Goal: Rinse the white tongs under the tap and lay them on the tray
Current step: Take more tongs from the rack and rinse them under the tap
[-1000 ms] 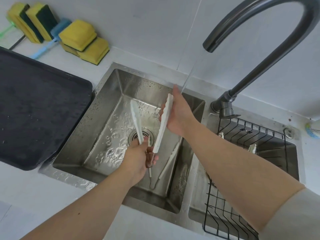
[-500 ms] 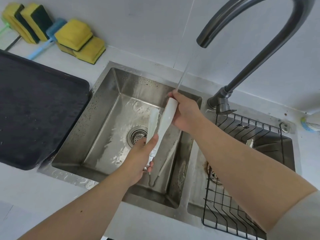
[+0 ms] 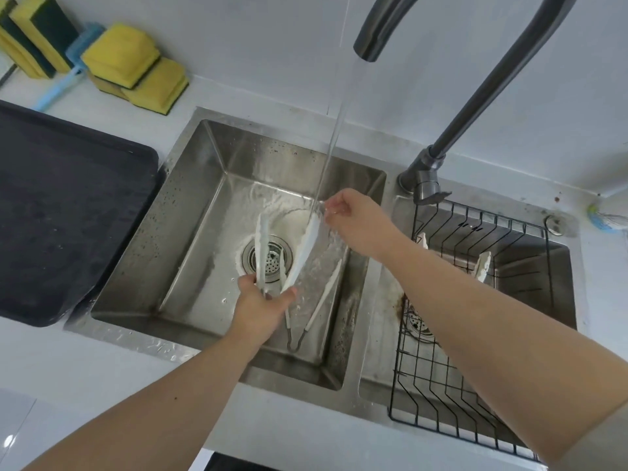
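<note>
The left hand (image 3: 261, 305) is closed around the hinge end of the white tongs (image 3: 289, 256), fingers wrapped over the point where the two arms meet, above the front part of the left sink basin (image 3: 190, 212). The right hand (image 3: 353, 220) is loosely curled, its fingertips (image 3: 331, 207) pinching the far tip of the tongs' right arm, close to the basin's back right corner. The tongs are spread in a V: their long axis runs from the hinge in the left hand away toward the back wall of the basin, tips pointing away from the person. The left arm of the tongs stands free over the drain (image 3: 270, 258), and the right arm slants toward the right hand. A water stream (image 3: 334, 130) falls from the dark tap spout (image 3: 377, 32) and strikes the right arm of the tongs near its tip, spraying across the basin floor. A second pair of tongs (image 3: 321, 300) lies on the basin floor by the right wall, its metal loop toward the front edge. The dark tray (image 3: 68, 205) sits on the counter just left of the sink, well apart from the held tongs. Yellow sponges (image 3: 136, 69) rest at the counter's back edge, and a black wire rack (image 3: 475, 334) fills the right basin.
</note>
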